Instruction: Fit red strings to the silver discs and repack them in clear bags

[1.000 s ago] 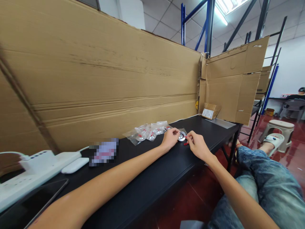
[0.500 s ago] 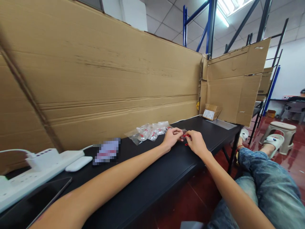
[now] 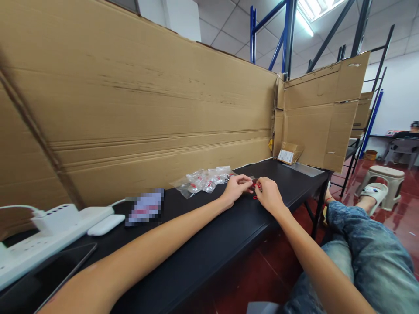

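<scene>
My left hand and my right hand meet over the black table, fingertips close together. Between them is a small item with a red cord, pinched by the fingers of both. A thin red loop hangs below it; the fingers cover most of the item, so its exact kind is unclear. Just left of my left hand lie several clear plastic bags, with small round silvery pieces and red bits inside.
On the left are a white power strip, a white flat case, a blurred-out packet and a dark tablet. Cardboard walls rise behind the table. A small open carton stands at the far right corner.
Both hands stay in nearly the same place. The right fingers have shifted slightly around the item with the red cord, and the view has moved a little.
</scene>
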A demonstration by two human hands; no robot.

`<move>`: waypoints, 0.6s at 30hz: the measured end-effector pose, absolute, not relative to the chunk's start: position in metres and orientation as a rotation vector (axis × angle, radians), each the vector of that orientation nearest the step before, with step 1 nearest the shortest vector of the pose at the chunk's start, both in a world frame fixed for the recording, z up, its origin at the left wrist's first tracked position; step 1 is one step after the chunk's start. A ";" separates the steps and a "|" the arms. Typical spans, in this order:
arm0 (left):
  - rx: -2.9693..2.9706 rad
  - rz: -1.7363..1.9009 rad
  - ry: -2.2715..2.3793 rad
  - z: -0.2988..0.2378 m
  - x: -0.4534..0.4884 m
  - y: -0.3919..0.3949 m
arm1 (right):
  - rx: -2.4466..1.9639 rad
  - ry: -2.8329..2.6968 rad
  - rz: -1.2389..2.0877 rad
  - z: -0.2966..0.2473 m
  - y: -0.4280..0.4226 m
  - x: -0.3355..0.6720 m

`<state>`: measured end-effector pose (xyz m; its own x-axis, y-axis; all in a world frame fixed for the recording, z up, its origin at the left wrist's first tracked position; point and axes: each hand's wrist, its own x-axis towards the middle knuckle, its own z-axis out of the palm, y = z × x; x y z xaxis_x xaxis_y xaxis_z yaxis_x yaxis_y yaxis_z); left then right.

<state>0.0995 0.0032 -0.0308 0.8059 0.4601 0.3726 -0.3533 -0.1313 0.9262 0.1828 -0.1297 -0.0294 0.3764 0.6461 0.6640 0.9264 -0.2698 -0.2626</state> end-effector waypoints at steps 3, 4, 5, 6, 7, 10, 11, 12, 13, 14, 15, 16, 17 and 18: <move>1.555 0.695 0.068 -0.031 0.100 0.003 | -2.027 -1.387 -0.590 -0.029 -0.131 0.183; 1.554 0.694 0.061 -0.031 0.100 0.003 | -2.036 -1.390 -0.595 -0.029 -0.131 0.182; 1.553 0.693 0.054 -0.031 0.100 0.003 | -2.045 -1.389 -0.598 -0.028 -0.131 0.182; 1.551 0.692 0.049 -0.031 0.100 0.003 | -2.055 -1.383 -0.602 -0.028 -0.131 0.182; 1.550 0.689 0.046 -0.031 0.100 0.003 | -2.064 -1.376 -0.605 -0.028 -0.131 0.182; 1.553 0.681 0.043 -0.032 0.100 0.003 | -2.065 -1.361 -0.619 -0.028 -0.132 0.181; 1.556 0.678 0.042 -0.032 0.100 0.003 | -2.059 -1.361 -0.621 -0.027 -0.132 0.181; 1.560 0.675 0.042 -0.032 0.100 0.003 | -2.052 -1.360 -0.621 -0.027 -0.132 0.181; 1.563 0.671 0.043 -0.032 0.099 0.003 | -2.047 -1.360 -0.619 -0.027 -0.132 0.181; 1.566 0.666 0.045 -0.032 0.099 0.003 | -2.043 -1.357 -0.616 -0.027 -0.133 0.180; 1.567 0.662 0.049 -0.032 0.099 0.003 | -2.040 -1.353 -0.610 -0.027 -0.133 0.180; 1.567 0.659 0.053 -0.032 0.099 0.003 | -2.036 -1.348 -0.604 -0.027 -0.133 0.181; 1.566 0.656 0.057 -0.031 0.099 0.003 | -2.028 -1.346 -0.597 -0.027 -0.133 0.181; 1.562 0.655 0.059 -0.031 0.099 0.003 | -2.012 -1.350 -0.589 -0.027 -0.133 0.181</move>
<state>0.0990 0.0030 -0.0314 0.8306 0.4199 0.3657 -0.3472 -0.1228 0.9297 0.1815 -0.1333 -0.0269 0.3729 0.6424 0.6695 0.9277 -0.2707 -0.2570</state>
